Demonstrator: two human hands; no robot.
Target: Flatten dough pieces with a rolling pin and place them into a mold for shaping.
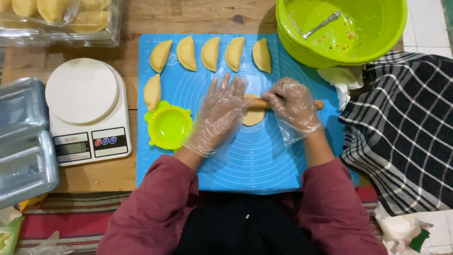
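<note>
1. Left hand (219, 113), in a clear plastic glove, lies flat with fingers spread and open, palm pressing down on the left end of the rolling pin (320, 104); it grips nothing.
2. Right hand (295, 107), also gloved, lies over the right part of the pin with fingers loosely curled on it; whether it clasps the pin or only presses on it cannot be told.
3. The pin lies crosswise over the dough disc (253, 118); its bare wooden tip shows just right of the right hand.
4. The disc sits near the middle of the blue mat (245, 165), between the two hands, partly covered by the pin.
5. Five folded pastries (210, 53) stand in a row along the far edge of the mat; a sixth (152, 91) lies at the far left edge.
6. A green press mould (168, 125) rests open on the mat's left side, just beside the left hand.
7. A white scale (87, 111) stands left of the mat, with clear lidded trays (23, 141) further left.
8. A green bowl (377, 42) with a spoon (322, 24) sits far right; a checked cloth (406, 123) lies right of the mat.
</note>
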